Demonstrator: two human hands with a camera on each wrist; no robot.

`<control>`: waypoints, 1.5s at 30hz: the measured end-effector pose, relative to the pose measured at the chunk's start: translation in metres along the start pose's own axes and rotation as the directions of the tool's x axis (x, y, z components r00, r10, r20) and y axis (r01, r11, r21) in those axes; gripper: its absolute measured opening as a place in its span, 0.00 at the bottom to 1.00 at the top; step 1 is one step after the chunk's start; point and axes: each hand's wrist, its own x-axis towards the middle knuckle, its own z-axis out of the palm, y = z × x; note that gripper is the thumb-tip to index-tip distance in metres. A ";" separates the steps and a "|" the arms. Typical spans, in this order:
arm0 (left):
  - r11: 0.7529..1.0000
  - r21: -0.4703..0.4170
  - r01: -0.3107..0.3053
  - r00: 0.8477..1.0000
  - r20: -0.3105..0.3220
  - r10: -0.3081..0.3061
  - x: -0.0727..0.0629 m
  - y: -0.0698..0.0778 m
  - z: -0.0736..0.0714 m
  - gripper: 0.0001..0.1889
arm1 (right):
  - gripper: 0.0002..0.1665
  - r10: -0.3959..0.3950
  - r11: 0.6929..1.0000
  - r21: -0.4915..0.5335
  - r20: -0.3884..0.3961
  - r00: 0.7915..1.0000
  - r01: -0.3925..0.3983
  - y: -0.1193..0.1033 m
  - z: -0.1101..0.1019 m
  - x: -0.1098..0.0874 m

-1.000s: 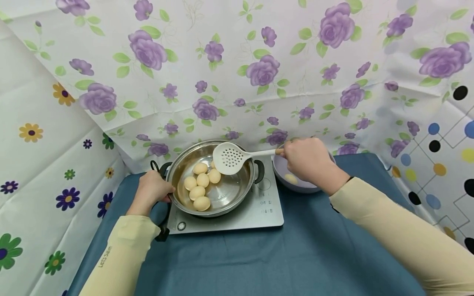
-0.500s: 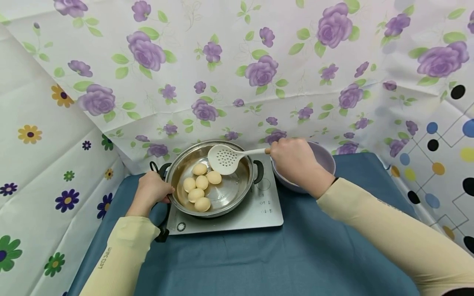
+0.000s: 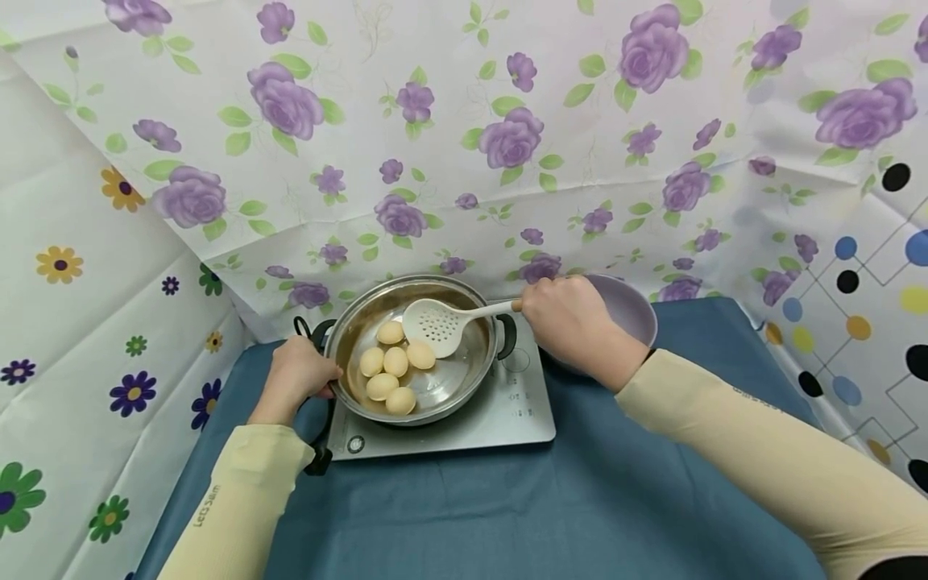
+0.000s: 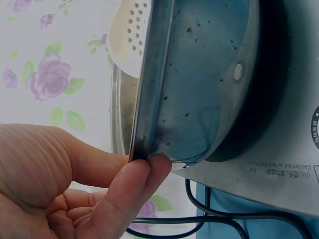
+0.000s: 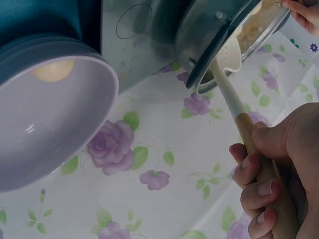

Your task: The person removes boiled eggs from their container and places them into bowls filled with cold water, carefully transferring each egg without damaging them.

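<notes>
My left hand (image 3: 300,366) pinches the left rim of a steel two-handled pan (image 3: 453,379); in the left wrist view, thumb and fingertips meet at the edge of the pan (image 4: 199,64). Several pale brown eggs (image 3: 395,362) lie clustered in the pan's left half. My right hand (image 3: 573,322) grips the wooden handle of a white slotted skimmer (image 3: 433,325). The skimmer's head is over the pan, its lower edge right beside the nearest egg. In the right wrist view, fingers wrap round the wooden handle (image 5: 269,172).
The pan stands on a silver induction cooker (image 3: 464,439), with a black cable (image 4: 234,216) at its left. Right of the cooker is a lilac bowl (image 3: 631,306), partly behind my right hand, with an egg (image 5: 55,71) inside. Flowered sheets (image 3: 449,145) hang close behind.
My right hand has moved left, away from over the bowl, and the skimmer has come left and lower in the pan. Some eggs have shifted slightly. The left hand has stayed on the rim.
</notes>
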 end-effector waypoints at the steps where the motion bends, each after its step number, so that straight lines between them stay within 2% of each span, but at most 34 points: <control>1: 1.000 0.000 -0.001 1.000 0.000 0.001 0.000 0.000 0.000 0.11 | 0.22 -0.003 1.000 -0.001 0.007 1.000 0.003 0.001 -0.001 0.000; 14: 1.000 -0.002 -0.007 1.000 -0.008 0.007 0.001 -0.001 0.001 0.13 | 0.18 -0.084 0.996 0.049 0.111 0.990 0.079 0.009 -0.006 -0.004; 24: 1.000 -0.005 -0.005 1.000 -0.014 0.005 0.001 -0.001 0.001 0.12 | 0.19 -0.083 0.991 0.119 0.231 0.969 0.056 0.011 -0.005 -0.006; 27: 1.000 -0.007 0.001 1.000 -0.014 -0.001 0.001 -0.001 0.002 0.12 | 0.18 -0.073 0.992 0.117 0.280 0.957 0.041 0.013 -0.005 -0.006; 33: 1.000 -0.007 0.006 1.000 -0.012 -0.006 0.000 -0.001 0.002 0.12 | 0.17 -0.034 0.989 0.148 0.407 0.913 -0.029 0.017 -0.010 -0.004; 37: 1.000 -0.010 0.003 1.000 -0.014 -0.003 0.000 -0.001 0.002 0.12 | 0.18 -0.013 0.985 0.159 0.449 0.894 -0.066 0.019 -0.012 -0.003; 45: 1.000 -0.005 0.006 1.000 -0.012 -0.006 0.000 0.000 0.002 0.12 | 0.16 -0.006 0.982 0.168 0.463 0.886 -0.081 0.018 -0.012 -0.003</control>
